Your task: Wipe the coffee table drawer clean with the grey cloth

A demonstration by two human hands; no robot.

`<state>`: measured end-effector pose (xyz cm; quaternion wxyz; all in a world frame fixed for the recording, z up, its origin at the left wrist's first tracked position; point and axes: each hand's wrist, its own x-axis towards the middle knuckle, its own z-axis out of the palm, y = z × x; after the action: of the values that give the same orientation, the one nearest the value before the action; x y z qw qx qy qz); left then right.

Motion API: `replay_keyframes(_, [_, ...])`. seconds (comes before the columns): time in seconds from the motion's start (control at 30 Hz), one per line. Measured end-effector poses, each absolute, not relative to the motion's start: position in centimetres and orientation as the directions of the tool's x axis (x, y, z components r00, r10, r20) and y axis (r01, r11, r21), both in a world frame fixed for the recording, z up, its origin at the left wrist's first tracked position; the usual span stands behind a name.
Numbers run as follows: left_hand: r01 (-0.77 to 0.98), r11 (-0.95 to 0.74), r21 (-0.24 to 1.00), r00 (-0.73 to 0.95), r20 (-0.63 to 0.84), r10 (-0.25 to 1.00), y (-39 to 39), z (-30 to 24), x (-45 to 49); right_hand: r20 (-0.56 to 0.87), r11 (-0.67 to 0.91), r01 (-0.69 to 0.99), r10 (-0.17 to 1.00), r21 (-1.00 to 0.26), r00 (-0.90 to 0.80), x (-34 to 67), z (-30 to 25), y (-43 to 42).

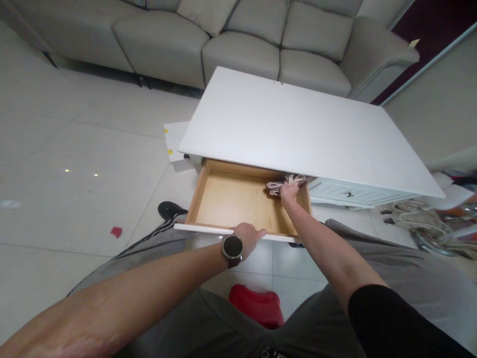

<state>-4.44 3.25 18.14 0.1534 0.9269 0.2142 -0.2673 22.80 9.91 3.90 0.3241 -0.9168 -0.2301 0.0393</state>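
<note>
Your left hand (249, 237) rests on the white front edge of the open drawer (238, 199), fingers curled over the rim and gripping it; a round dark wristwatch (232, 247) sits on that wrist. Your right hand (289, 191) reaches into the drawer's back right corner, fingers closed around a bundle of folded pale cloth (285, 182) that lies partly under the tabletop. The drawer is bare light wood inside, pulled well out from a white coffee table (298, 129) with a plain top. A second drawer front with a small dark knob (350, 195) stays shut to the right. Behind the table stands a grey sectional sofa (242, 44). Floor is pale glossy tile (74, 164); a red scrap (116, 231) lies on it at left. A red object (257, 306) sits low between your knees. Coiled cables (428, 223) pile at right.
</note>
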Motion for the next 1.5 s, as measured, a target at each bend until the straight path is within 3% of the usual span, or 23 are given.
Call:
replay_keyframes(0.13, [0.469, -0.858, 0.210, 0.798, -0.516, 0.310, 3.2, 17.5, -4.7, -0.018, -0.696, 0.240, 0.341, -0.676, 0.940, 20.3, 3.8, 13.1])
replay_keyframes(0.23, [0.480, -0.840, 0.252, 0.820, -0.469, 0.328, 3.1, 16.5, -4.9, -0.020, -0.662, 0.267, 0.392, -0.700, 0.920, 15.9, 3.4, 15.3])
replay_keyframes(0.37, [0.494, -0.818, 0.296, 0.825, -0.457, 0.333, 3.1, 16.2, -4.9, -0.039, -0.571, 0.409, 0.613, -0.711, 0.789, 7.5, 3.0, 18.7])
replay_keyframes(0.47, [0.528, -0.787, 0.319, 0.807, -0.477, 0.349, 3.0, 16.6, -4.7, -0.081, -0.431, 0.572, 0.841, -0.698, 0.535, 2.1, 3.4, 21.3])
replay_keyframes(0.6, [0.587, -0.722, 0.367, 0.791, -0.448, 0.416, 2.9, 16.9, -4.7, -0.091, -0.266, 0.739, 0.959, -0.619, 0.269, -0.1, 4.8, 22.4])
replay_keyframes(0.83, [0.489, -0.814, 0.314, 0.833, -0.443, 0.330, 3.0, 16.6, -5.1, -0.117, -0.021, 0.951, 0.993, -0.309, -0.016, 8.5, 6.8, 16.5])
replay_keyframes(0.9, [0.496, -0.815, 0.301, 0.830, -0.440, 0.343, 3.0, 16.6, -5.2, -0.118, 0.043, 0.951, 0.990, -0.306, -0.083, 12.9, 7.3, 14.4])
replay_keyframes(1.0, [0.497, -0.818, 0.288, 0.823, -0.456, 0.339, 3.0, 16.9, -5.2, -0.142, -0.026, 0.935, 0.990, -0.353, -0.026, 19.4, 8.5, 11.7])
replay_keyframes(1.17, [0.497, -0.824, 0.271, 0.814, -0.475, 0.334, 3.0, 16.9, -5.1, -0.179, -0.240, 0.915, 0.965, -0.324, 0.190, 25.8, 10.6, 8.5])
replay_keyframes(1.5, [0.482, -0.839, 0.253, 0.813, -0.487, 0.320, 2.9, 16.7, -5.0, -0.144, -0.543, 0.766, 0.837, -0.343, 0.529, 21.3, 8.1, 10.3])
